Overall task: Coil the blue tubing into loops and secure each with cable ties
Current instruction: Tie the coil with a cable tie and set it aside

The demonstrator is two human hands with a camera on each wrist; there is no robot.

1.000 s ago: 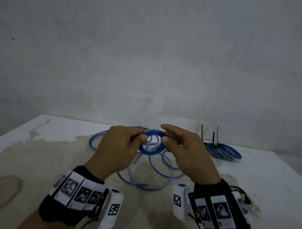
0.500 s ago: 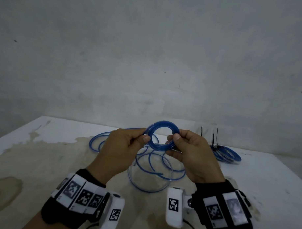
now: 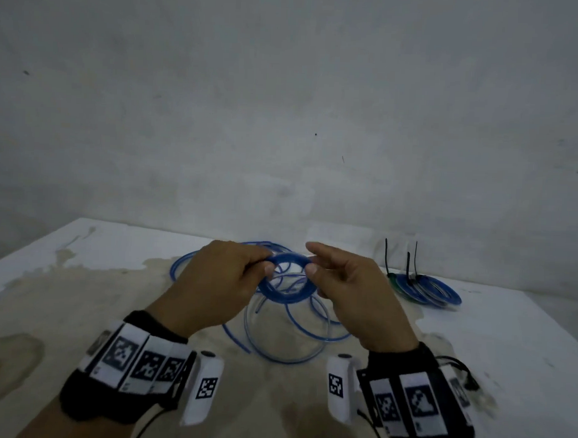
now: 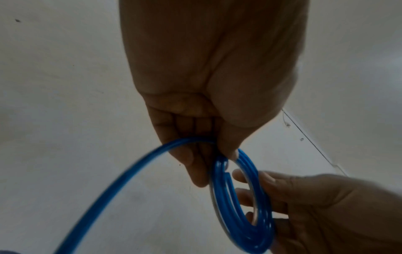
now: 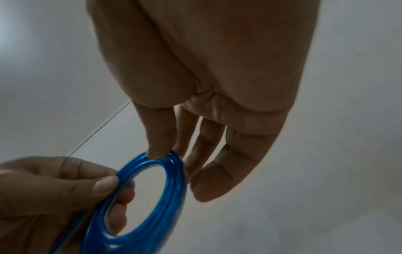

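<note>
Coiling's midway: both hands, left hand (image 3: pixel 213 288) and right hand (image 3: pixel 353 299), pinch a small untied coil (image 3: pixel 287 279); loose tubing (image 3: pixel 287 336) remains, one tied bundle (image 3: pixel 426 289) sits right of frame.

A: What's worn behind the left hand (image 3: pixel 213 281)?

B: A black wristband (image 3: pixel 118 389) ringed with white tags, each printed with a black square code. A white block (image 3: pixel 203 388) on its inner side carries another code.

A: And behind the right hand (image 3: pixel 357 300)?

B: The same: black band (image 3: pixel 438 417), coded white tags, white block (image 3: pixel 339 387), plus thin black cables (image 3: pixel 456 364) looping at its outer side.
</note>
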